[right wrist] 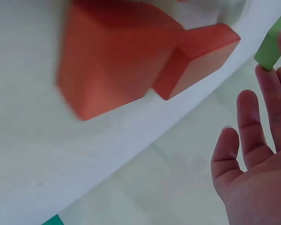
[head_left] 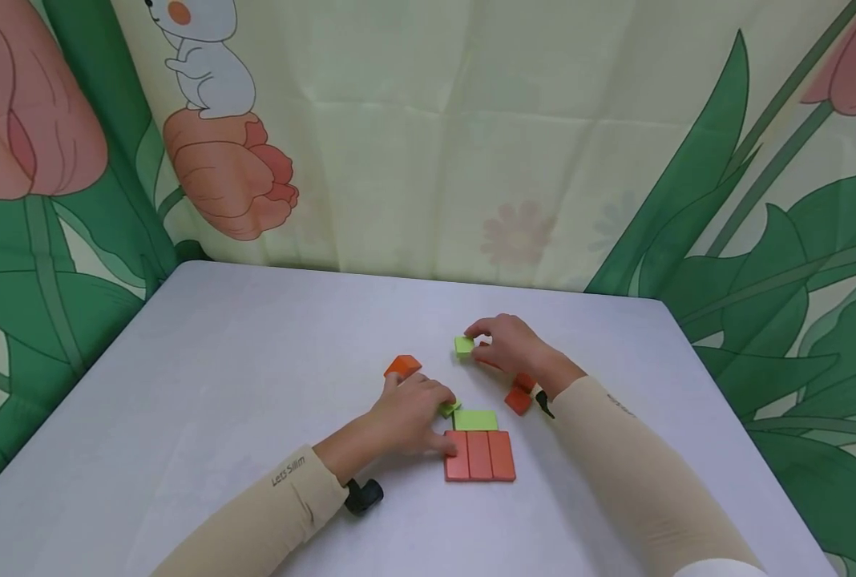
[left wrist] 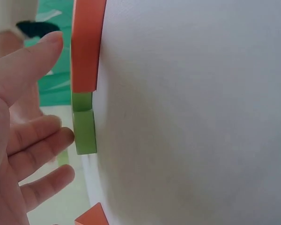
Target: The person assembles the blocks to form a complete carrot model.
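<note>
My right hand [head_left: 480, 340] pinches a small green cube [head_left: 463, 345] just above the table; in the right wrist view the cube [right wrist: 273, 43] sits at my fingertips [right wrist: 264, 77]. My left hand [head_left: 434, 417] rests flat on the table, thumb against a row of three red planks [head_left: 479, 455]. A flat green block [head_left: 475, 419] lies against the planks' far side, and a small green piece [head_left: 449, 408] sits by my left fingers. In the left wrist view my fingers [left wrist: 35, 143] are straight and hold nothing, beside the red plank [left wrist: 86, 42] and green blocks [left wrist: 85, 132].
An orange block [head_left: 402, 365] lies just beyond my left hand. Two red blocks [head_left: 519, 393] sit under my right wrist, large in the right wrist view [right wrist: 117, 61]. The white table [head_left: 240, 377] is ringed by a flower-printed curtain [head_left: 471, 144].
</note>
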A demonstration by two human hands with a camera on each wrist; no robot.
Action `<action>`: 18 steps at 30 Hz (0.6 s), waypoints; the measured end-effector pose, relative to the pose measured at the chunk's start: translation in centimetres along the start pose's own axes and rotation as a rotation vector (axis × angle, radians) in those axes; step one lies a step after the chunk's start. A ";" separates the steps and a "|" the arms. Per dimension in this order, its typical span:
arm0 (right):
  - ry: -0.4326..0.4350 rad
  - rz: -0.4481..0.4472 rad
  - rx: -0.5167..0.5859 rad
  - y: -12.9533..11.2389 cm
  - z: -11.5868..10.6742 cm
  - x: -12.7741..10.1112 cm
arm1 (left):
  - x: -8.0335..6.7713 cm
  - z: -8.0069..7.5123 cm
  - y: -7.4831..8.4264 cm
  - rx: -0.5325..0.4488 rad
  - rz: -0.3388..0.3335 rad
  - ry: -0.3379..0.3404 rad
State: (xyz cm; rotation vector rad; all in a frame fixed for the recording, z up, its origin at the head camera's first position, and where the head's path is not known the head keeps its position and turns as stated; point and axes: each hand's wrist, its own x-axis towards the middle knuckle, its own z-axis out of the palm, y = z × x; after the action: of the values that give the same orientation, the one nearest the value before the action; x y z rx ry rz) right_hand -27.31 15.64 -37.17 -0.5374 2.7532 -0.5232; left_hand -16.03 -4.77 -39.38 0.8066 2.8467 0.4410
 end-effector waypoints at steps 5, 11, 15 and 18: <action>-0.029 0.047 0.017 0.9 0.0 -2.6 | -0.1 0.1 0.2 0.013 -0.009 -0.007; -0.033 0.004 0.026 2.6 0.3 -4.9 | 0.0 0.3 0.3 0.025 -0.008 -0.008; -0.064 -0.034 0.037 3.1 0.6 -5.9 | 0.0 0.3 0.4 0.025 -0.010 -0.005; -0.086 -0.048 0.034 3.2 0.8 -6.3 | 0.1 0.3 0.4 0.024 -0.014 -0.003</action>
State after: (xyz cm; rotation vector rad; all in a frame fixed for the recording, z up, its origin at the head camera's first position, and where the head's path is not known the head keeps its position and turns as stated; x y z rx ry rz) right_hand -22.46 20.74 -37.83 -0.6050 2.6511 -0.5449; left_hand -15.82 -4.31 -39.52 0.7905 2.8580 0.4048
